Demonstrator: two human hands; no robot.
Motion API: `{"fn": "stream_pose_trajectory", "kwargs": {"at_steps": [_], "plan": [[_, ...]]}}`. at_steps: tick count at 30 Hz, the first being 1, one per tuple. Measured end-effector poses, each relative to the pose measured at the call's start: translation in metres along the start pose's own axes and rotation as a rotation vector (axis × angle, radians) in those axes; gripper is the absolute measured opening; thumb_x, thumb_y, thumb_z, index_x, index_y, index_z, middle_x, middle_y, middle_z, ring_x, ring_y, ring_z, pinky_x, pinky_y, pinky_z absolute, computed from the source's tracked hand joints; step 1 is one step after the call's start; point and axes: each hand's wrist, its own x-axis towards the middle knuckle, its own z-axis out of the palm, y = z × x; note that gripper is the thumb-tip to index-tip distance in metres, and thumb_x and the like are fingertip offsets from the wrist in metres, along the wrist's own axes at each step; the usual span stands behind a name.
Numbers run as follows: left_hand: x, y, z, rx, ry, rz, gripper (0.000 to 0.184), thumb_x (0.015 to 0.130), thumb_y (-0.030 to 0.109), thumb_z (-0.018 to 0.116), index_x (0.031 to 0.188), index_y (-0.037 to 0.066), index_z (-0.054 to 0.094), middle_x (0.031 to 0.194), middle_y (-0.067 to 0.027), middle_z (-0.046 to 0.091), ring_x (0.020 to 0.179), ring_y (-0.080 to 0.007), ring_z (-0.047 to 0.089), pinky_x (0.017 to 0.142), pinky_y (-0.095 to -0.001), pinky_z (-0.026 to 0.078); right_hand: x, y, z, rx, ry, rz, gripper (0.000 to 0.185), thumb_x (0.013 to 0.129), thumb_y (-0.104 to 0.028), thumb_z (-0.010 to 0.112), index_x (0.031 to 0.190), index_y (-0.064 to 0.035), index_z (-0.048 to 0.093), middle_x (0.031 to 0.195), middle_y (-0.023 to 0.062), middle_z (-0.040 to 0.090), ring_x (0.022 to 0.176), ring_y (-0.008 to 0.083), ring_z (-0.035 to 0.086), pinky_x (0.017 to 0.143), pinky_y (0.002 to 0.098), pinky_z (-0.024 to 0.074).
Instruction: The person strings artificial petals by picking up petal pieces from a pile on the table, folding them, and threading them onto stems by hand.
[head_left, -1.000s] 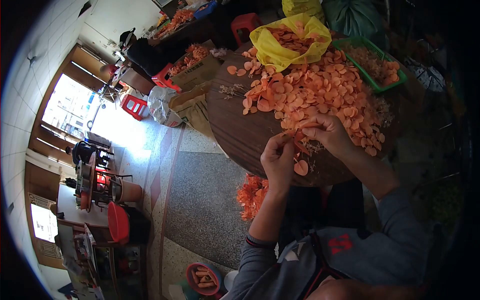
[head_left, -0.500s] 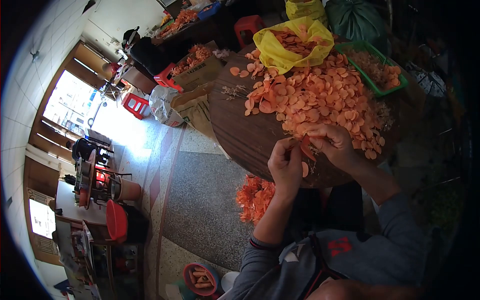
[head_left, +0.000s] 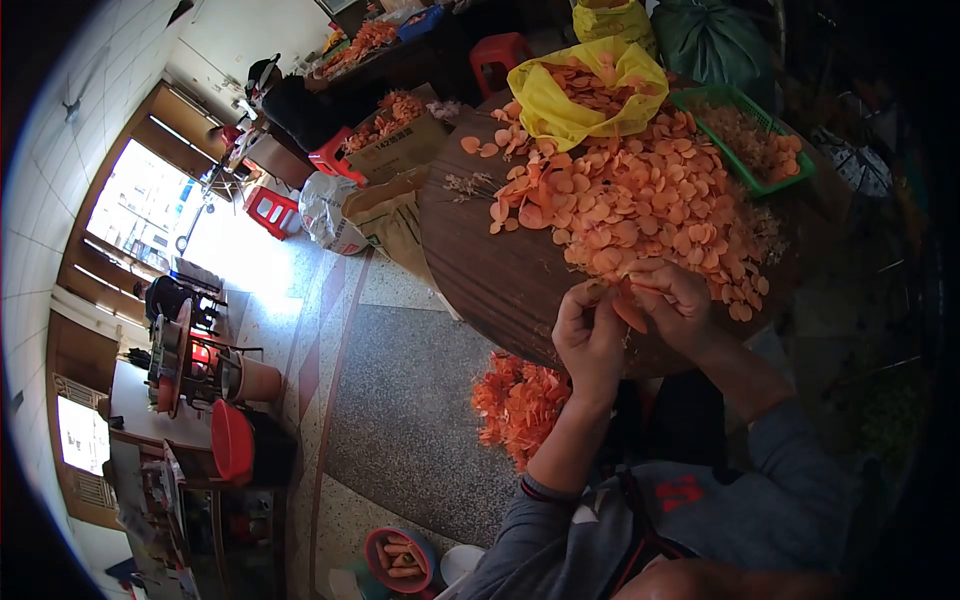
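Both my hands meet over the near edge of the round brown table (head_left: 480, 270). My left hand (head_left: 590, 340) is closed in a pinch, its fingertips against an orange leaf (head_left: 629, 313) between the two hands. On the other side my right hand (head_left: 678, 308) pinches the same small bunch of orange leaves. Fingers hide the stem. Just beyond them spreads a large pile of loose round orange leaves (head_left: 640, 205). An open yellow plastic bag (head_left: 535, 105) with more leaves stands behind the pile. A green basket (head_left: 770, 185) holds thin stems and leaf scraps.
Below the table's edge is an orange leaf bunch (head_left: 520, 405). A paper sack (head_left: 400, 220) and a cardboard box (head_left: 405, 145) stand left of the table. A red stool (head_left: 500, 60) is behind it. Farther off, a person in dark clothes (head_left: 295, 105) is at another table.
My hands have shifted slightly right and closer together, with the orange leaf still between them. A loose leaf seen below the hands is no longer visible. The pile looks much the same.
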Motion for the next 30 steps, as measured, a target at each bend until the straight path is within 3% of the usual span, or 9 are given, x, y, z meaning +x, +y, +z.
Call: {"fn": "stream_pose_trajectory", "kwargs": {"at_steps": [6,12,15,21,24,27,30], "plan": [[-0.003,0.005,0.006,-0.060,-0.039,-0.089,0.003,0.089,0.003,0.053,0.091,0.003,0.054,0.074,0.0020,0.053,0.058,-0.0009,0.046,0.049,-0.0147,0.035,-0.002,0.007,-0.002,0.050,0.040,0.004,0.012,0.083,0.003,0.056,0.095,0.0025,0.057,0.106,0.0153,0.061,0.089,0.0170,0.062,0.075,0.0269,0.0521],[-0.004,0.005,0.012,-0.148,-0.008,-0.093,0.003,0.089,0.003,0.052,0.090,0.004,0.054,0.074,0.0017,0.053,0.057,-0.0013,0.045,0.047,-0.0150,0.035,-0.016,0.011,0.014,0.409,0.234,0.257,0.010,0.083,0.003,0.054,0.093,-0.0002,0.057,0.098,0.0101,0.060,0.086,0.0131,0.059,0.073,0.0239,0.0477],[-0.005,0.003,0.013,-0.102,0.028,-0.086,0.002,0.089,0.003,0.052,0.090,0.004,0.054,0.074,0.0013,0.053,0.056,-0.0017,0.046,0.048,-0.0150,0.036,-0.021,0.013,0.017,0.273,0.175,0.211,0.008,0.085,-0.001,0.055,0.092,0.0006,0.059,0.102,0.0105,0.059,0.090,0.0148,0.060,0.079,0.0241,0.0488],[-0.001,0.001,0.011,-0.097,0.020,-0.057,0.001,0.089,0.004,0.054,0.089,0.004,0.054,0.079,-0.0010,0.058,0.059,-0.0025,0.050,0.049,-0.0151,0.040,-0.016,0.011,0.013,0.243,0.093,0.246,0.007,0.086,-0.001,0.054,0.091,0.0000,0.059,0.100,0.0101,0.060,0.088,0.0142,0.060,0.077,0.0256,0.0493],[0.001,-0.011,0.005,-0.075,0.018,-0.066,0.001,0.089,0.003,0.053,0.090,0.003,0.054,0.082,-0.0019,0.058,0.062,-0.0034,0.052,0.050,-0.0157,0.041,-0.017,0.013,0.016,0.138,0.107,0.189,0.007,0.086,-0.004,0.056,0.090,-0.0007,0.060,0.095,0.0085,0.061,0.085,0.0128,0.060,0.073,0.0243,0.0491],[0.007,-0.006,-0.002,0.126,-0.067,-0.043,0.007,0.088,0.001,0.053,0.094,0.002,0.052,0.083,-0.0028,0.057,0.063,-0.0047,0.053,0.051,-0.0163,0.042,-0.014,0.025,0.002,0.287,0.001,0.328,0.008,0.086,-0.009,0.058,0.087,-0.0011,0.060,0.090,0.0055,0.060,0.079,0.0096,0.058,0.066,0.0207,0.0465],[0.011,-0.008,-0.012,0.115,-0.123,-0.124,0.019,0.086,-0.002,0.053,0.105,0.001,0.048,0.091,-0.0054,0.056,0.068,-0.0068,0.055,0.052,-0.0176,0.044,0.012,0.027,-0.012,0.458,0.065,0.308,0.012,0.087,-0.013,0.058,0.082,-0.0021,0.059,0.081,0.0009,0.057,0.069,0.0056,0.053,0.057,0.0187,0.0413]]}}
